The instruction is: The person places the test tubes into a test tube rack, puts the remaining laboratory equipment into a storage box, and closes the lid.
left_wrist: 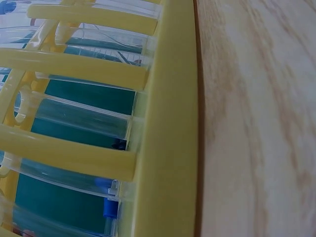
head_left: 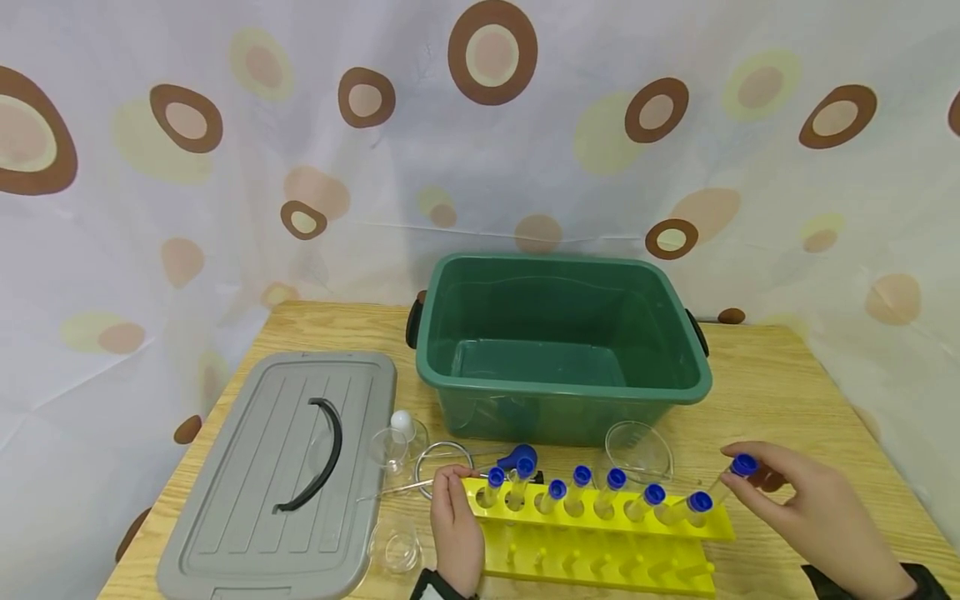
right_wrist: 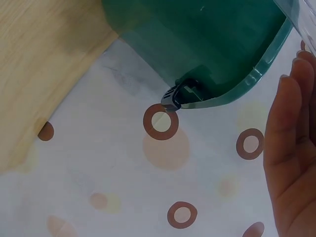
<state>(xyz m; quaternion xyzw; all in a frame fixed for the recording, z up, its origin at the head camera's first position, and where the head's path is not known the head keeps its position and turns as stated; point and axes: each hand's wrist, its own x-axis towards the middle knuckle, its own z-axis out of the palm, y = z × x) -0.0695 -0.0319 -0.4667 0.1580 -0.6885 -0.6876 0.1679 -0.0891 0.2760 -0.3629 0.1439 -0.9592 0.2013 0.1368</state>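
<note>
A yellow test tube rack (head_left: pixel 596 543) stands at the table's front, holding a row of clear test tubes (head_left: pixel 582 477) with blue caps. My left hand (head_left: pixel 457 535) grips the rack's left end. At the right end, above the rack, my right hand (head_left: pixel 817 515) pinches a blue-capped test tube (head_left: pixel 743 465) just below its cap, the tube tilted. In the left wrist view the rack's base (left_wrist: pixel 168 118) and its pegs show close up, but the left hand is out of sight. The right wrist view catches the fingers (right_wrist: pixel 286 118) beside part of a clear tube (right_wrist: pixel 302 19).
Behind the rack stands a green bin (head_left: pixel 566 389) with black handles. A grey lid (head_left: pixel 288 467) lies at left. Between them are glass beakers (head_left: pixel 397 550), a metal ring (head_left: pixel 444 447), a blue rubber bulb (head_left: pixel 517 455) and a clear round dish (head_left: pixel 639 450).
</note>
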